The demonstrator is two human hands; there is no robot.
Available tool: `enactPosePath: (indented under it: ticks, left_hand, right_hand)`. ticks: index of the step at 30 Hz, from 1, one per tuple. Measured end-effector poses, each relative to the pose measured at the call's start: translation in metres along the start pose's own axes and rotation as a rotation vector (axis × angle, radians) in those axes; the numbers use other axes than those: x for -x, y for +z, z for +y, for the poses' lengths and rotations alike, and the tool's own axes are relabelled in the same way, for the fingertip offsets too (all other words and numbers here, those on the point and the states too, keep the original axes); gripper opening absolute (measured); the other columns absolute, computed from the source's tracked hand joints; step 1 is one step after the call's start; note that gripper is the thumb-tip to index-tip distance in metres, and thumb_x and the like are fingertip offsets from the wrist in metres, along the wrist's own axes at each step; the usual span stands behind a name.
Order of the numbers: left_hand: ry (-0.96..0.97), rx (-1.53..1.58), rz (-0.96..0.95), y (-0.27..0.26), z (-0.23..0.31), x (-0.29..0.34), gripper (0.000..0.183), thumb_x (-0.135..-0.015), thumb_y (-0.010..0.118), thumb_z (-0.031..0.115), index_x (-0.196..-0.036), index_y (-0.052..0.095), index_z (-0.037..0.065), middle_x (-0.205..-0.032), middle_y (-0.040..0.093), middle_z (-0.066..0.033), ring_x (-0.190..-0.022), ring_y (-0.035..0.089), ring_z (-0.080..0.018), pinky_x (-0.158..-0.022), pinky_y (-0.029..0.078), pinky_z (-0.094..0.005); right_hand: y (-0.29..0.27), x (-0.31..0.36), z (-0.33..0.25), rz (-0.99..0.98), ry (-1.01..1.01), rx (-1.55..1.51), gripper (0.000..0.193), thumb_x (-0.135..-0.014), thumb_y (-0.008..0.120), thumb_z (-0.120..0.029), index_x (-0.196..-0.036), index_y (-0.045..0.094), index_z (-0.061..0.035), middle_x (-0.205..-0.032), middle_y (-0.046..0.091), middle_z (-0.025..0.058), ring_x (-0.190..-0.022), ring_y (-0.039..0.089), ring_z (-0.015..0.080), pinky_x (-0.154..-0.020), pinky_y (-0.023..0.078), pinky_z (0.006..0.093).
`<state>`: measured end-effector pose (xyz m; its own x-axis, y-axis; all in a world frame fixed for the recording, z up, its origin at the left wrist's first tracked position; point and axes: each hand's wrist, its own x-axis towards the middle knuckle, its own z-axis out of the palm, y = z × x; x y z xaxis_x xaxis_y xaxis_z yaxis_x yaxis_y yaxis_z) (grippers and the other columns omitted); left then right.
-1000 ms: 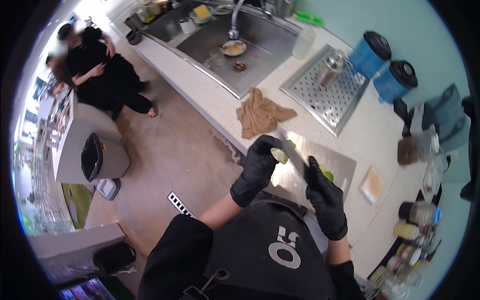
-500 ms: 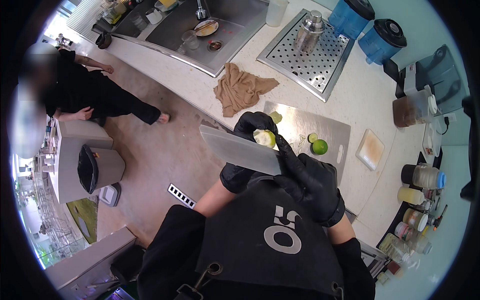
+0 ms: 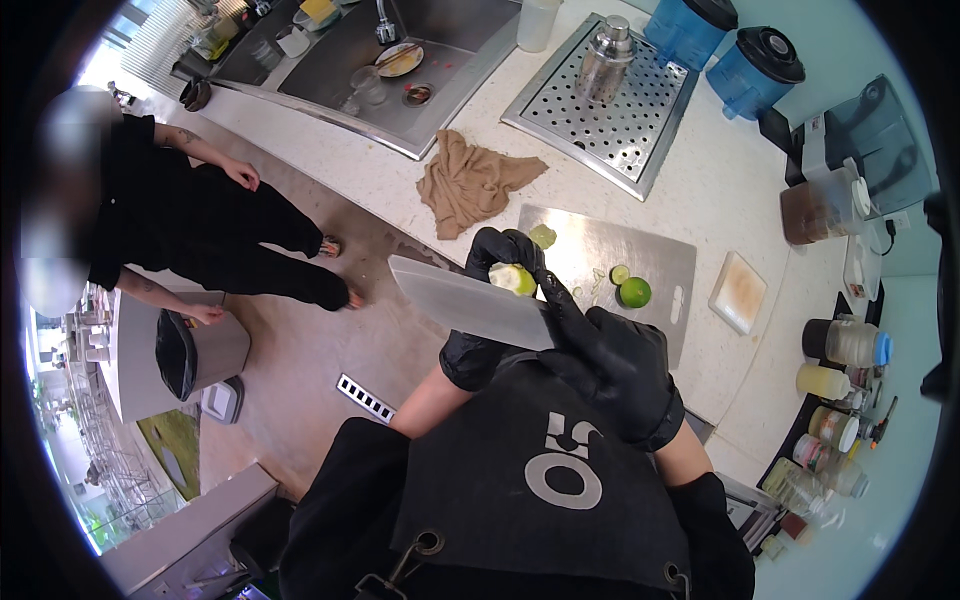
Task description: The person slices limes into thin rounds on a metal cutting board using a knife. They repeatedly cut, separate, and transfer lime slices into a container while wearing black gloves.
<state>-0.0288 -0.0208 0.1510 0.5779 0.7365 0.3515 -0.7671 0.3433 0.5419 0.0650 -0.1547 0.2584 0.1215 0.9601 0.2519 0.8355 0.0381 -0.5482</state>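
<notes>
My left hand (image 3: 500, 249), in a black glove, is closed around a partly peeled lime (image 3: 514, 279) with pale pith and some green showing. In my right hand (image 3: 618, 372), also gloved, is a wide-bladed knife (image 3: 462, 306). Its blade points left, crossing in front of the left hand and close against the lime; the handle is hidden in the grip. Beyond the hands lies a metal cutting board (image 3: 660, 250). On it are a green lime piece (image 3: 635, 292), a small lime slice (image 3: 620, 273), a pale peel piece (image 3: 542, 236) and thin shavings.
A brown cloth (image 3: 470, 185) lies on the counter left of the board, near the sink (image 3: 455, 85). Behind stands a perforated drain tray (image 3: 640, 150) with a metal shaker (image 3: 606, 62). A white block (image 3: 738, 292) and several bottles are right. A person (image 3: 190, 215) walks at left.
The person at left has stepped nearer, legs apart. My view has shifted slightly. Both hands keep their holds on the lime and knife, with only small movement.
</notes>
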Motion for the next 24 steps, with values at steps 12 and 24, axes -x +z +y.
enactPosePath:
  ticks: [12,24]
  left_hand:
    - [-0.028,-0.028,-0.068,-0.005,0.002,-0.001,0.037,-0.076,0.077,0.022,-0.093,0.047,0.008,-0.084,0.051,-0.0081,-0.078,0.051,-0.0188,-0.069,0.044,-0.0300]
    - [-0.087,-0.044,-0.031,-0.002,0.005,0.000,0.022,-0.088,0.062,0.025,-0.084,0.044,0.014,-0.081,0.046,-0.0037,-0.076,0.044,-0.0171,-0.067,0.040,-0.0278]
  right_hand:
    - [0.002,0.002,0.003,0.019,0.000,-0.058,0.053,-0.083,0.069,-0.033,-0.130,0.057,-0.0124,-0.065,0.052,0.0048,-0.052,0.055,0.0194,-0.046,0.042,0.0344]
    - [0.006,0.006,0.009,0.010,0.050,-0.134,0.050,-0.083,0.069,-0.028,-0.129,0.057,-0.0150,-0.068,0.055,0.0051,-0.056,0.058,0.0220,-0.049,0.044,0.0351]
